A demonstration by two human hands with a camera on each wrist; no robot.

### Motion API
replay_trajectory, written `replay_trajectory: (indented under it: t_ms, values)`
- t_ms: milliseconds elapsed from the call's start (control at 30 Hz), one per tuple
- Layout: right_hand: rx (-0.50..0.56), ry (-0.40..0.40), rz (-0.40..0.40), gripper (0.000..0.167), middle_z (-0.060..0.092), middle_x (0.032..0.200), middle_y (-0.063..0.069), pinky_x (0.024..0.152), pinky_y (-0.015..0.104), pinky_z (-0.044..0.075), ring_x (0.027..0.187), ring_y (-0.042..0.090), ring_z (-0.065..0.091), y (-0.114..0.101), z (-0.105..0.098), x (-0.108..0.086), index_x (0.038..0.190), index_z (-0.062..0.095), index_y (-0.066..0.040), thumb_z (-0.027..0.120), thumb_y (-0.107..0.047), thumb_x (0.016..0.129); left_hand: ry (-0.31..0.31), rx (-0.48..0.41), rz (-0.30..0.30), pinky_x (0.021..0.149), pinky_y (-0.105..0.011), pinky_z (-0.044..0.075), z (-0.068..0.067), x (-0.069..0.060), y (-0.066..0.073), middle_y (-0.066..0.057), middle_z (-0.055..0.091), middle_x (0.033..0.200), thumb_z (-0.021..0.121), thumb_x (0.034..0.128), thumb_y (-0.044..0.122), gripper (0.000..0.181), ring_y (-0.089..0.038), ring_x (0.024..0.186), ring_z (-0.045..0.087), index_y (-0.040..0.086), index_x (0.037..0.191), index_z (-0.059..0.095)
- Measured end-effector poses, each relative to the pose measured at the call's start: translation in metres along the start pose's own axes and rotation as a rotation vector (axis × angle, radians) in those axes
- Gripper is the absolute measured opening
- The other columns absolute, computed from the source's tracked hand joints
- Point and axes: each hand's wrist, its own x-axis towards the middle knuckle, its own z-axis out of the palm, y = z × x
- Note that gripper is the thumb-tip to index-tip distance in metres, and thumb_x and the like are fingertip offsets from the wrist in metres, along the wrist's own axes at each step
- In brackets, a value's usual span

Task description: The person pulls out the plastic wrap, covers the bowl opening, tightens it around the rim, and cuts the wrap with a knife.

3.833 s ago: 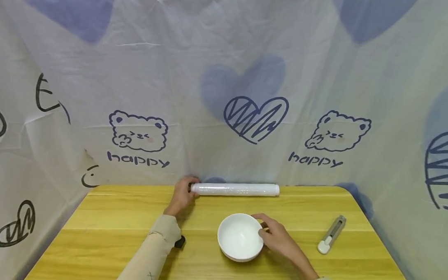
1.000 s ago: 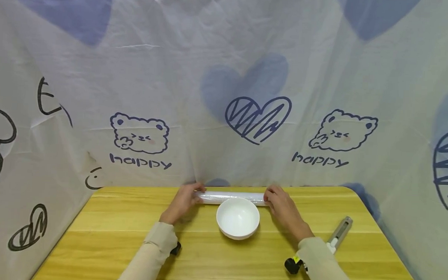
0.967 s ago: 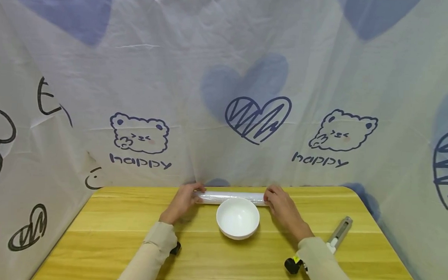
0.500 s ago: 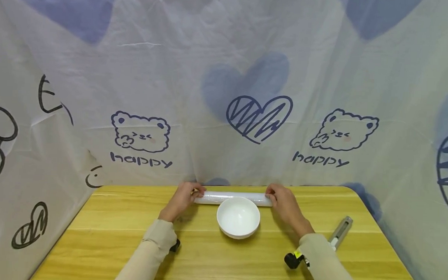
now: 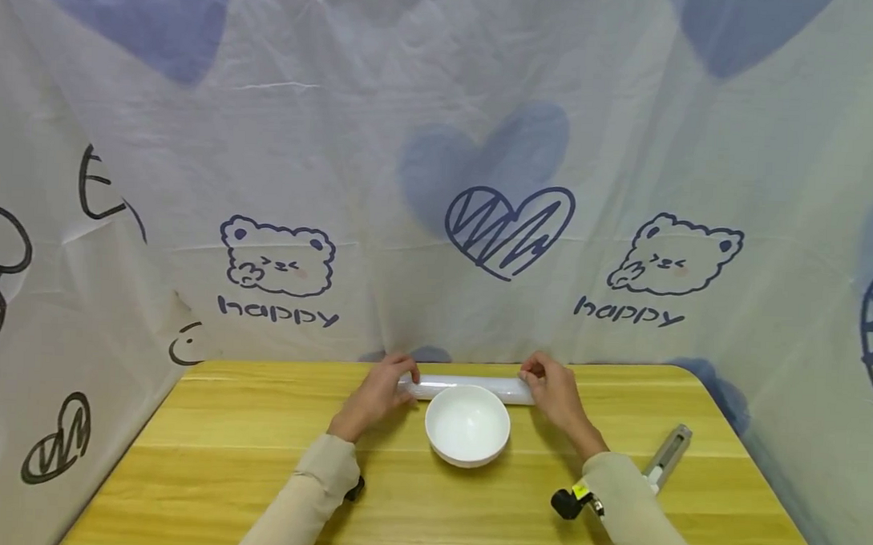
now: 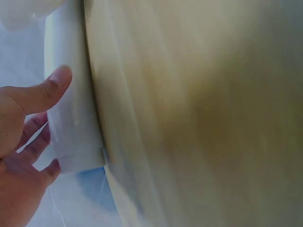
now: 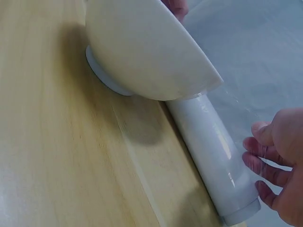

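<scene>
A roll of cling film (image 5: 515, 392) lies crosswise near the far edge of the table. In front of its middle stands a white bowl (image 5: 467, 426), upright, hiding part of the roll. My left hand (image 5: 380, 391) holds the roll's left end; in the left wrist view its thumb (image 6: 57, 84) lies over the roll and the other fingers are behind. At the right end is my right hand (image 5: 557, 393), thumb and forefinger close together. The right wrist view shows thin clear film (image 7: 246, 108) running to this hand (image 7: 289, 142), which pinches it.
A grey and white box cutter (image 5: 668, 453) lies at the right of the wooden table (image 5: 221, 457), partly behind the right sleeve. A black wrist device (image 5: 567, 504) sticks out from that sleeve. Patterned cloth (image 5: 382, 190) hangs right behind the table's far edge.
The right hand has let go of the bowl and moved to the roll's right end. The bowl now stands closer to the roll. Lately the left hand has shifted slightly right.
</scene>
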Motion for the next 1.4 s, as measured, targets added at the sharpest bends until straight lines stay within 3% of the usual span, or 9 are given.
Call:
replay_trajectory:
  t_ms: [267,600,733,1033,1200,1300,1400]
  values:
    - [0.073,0.009,0.072,0.010,0.069,0.091,0.011,0.083,0.041,0.051,0.089,0.026,0.063,0.000,0.003,0.002,0.097,0.065,0.002,0.069,-0.007,0.097,0.063,0.037,0.098,0.092,-0.046,0.052,0.011,0.004,0.006,-0.007,0.063,0.108,0.089,0.0782,0.001,0.026,-0.029,0.103,0.058,0.013,0.088,0.068]
    - [0.090,0.022,0.071,0.009,0.068,0.093,0.012,0.083,0.041,0.052,0.091,0.028,0.063,0.003,0.002,0.002,0.097,0.063,0.001,0.067,-0.007,0.099,0.058,0.082,0.173,0.090,-0.043,0.052,0.011,0.006,0.009,-0.008,0.061,0.102,0.082,0.0824,-0.007,0.023,-0.028,0.098,0.056,0.010,0.079,0.068]
    - [0.104,0.016,0.069,0.006,0.068,0.094,0.013,0.084,0.042,0.052,0.093,0.028,0.064,0.003,0.002,0.001,0.097,0.063,0.000,0.066,-0.005,0.099,0.050,0.065,0.154,0.088,-0.041,0.052,0.010,0.007,0.009,-0.006,0.059,0.099,0.078,0.0856,-0.009,0.021,-0.026,0.096,0.055,0.009,0.081,0.066]
    - [0.120,0.030,0.068,0.008,0.068,0.095,0.014,0.088,0.045,0.052,0.096,0.032,0.065,0.000,0.002,0.003,0.096,0.063,0.000,0.066,-0.006,0.100,0.096,-0.034,0.032,0.076,-0.037,0.056,0.000,0.013,0.011,-0.005,0.066,0.090,0.069,0.0948,-0.005,0.012,-0.020,0.084,0.062,0.006,0.094,0.063]
    - [0.119,0.039,0.064,0.008,0.068,0.094,0.014,0.087,0.045,0.053,0.095,0.031,0.065,0.000,0.002,0.003,0.096,0.063,0.001,0.067,-0.006,0.099,0.019,-0.004,0.014,0.083,-0.041,0.056,-0.003,0.015,0.015,-0.006,0.064,0.098,0.078,0.0912,0.006,0.014,-0.024,0.093,0.061,0.005,0.099,0.066]
    - [0.117,0.036,0.060,0.007,0.068,0.094,0.013,0.087,0.045,0.053,0.095,0.031,0.064,0.000,0.001,0.003,0.097,0.063,0.001,0.067,-0.005,0.099,-0.030,0.057,0.030,0.084,-0.041,0.053,-0.003,0.014,0.017,-0.003,0.060,0.095,0.081,0.0892,0.009,0.013,-0.024,0.093,0.058,0.010,0.091,0.068]
    - [0.116,0.024,0.059,0.007,0.068,0.094,0.013,0.087,0.045,0.053,0.095,0.031,0.064,0.000,0.001,0.003,0.098,0.063,0.001,0.066,-0.005,0.100,-0.032,0.072,0.039,0.079,-0.038,0.052,-0.003,0.015,0.018,-0.001,0.058,0.088,0.077,0.0911,0.003,0.014,-0.022,0.087,0.055,0.011,0.084,0.067]
